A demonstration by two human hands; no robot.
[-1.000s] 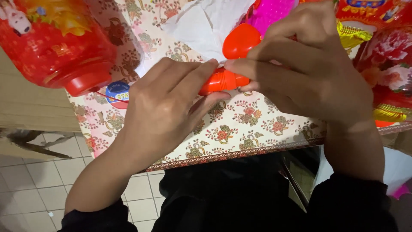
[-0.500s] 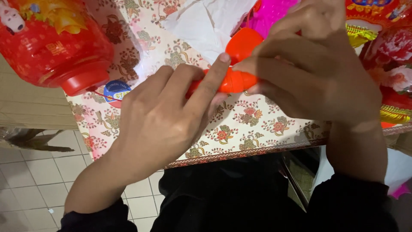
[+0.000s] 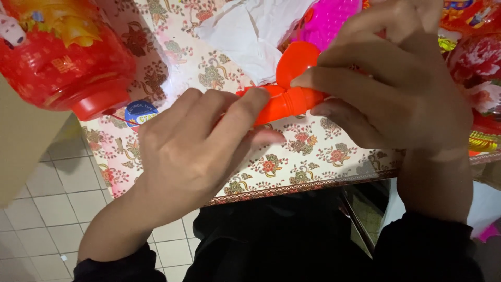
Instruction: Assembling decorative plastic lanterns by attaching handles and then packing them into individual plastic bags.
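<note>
Holding an orange plastic tube (image 3: 284, 103) between both hands over the floral surface (image 3: 313, 156).

Head view: the tube's long axis runs nearly level, left to right, tilted slightly up toward the right hand (image 3: 396, 83), whose fingers close round the wider end by an orange round piece (image 3: 296, 61). The left hand (image 3: 193, 151) pinches the narrower end, fingers curled. A red lantern (image 3: 57, 57) stands well apart at left; white paper (image 3: 250, 31) lies beyond.

lantern (image 3: 62, 57) left of hands, tube (image 3: 284, 102) between hands
</note>
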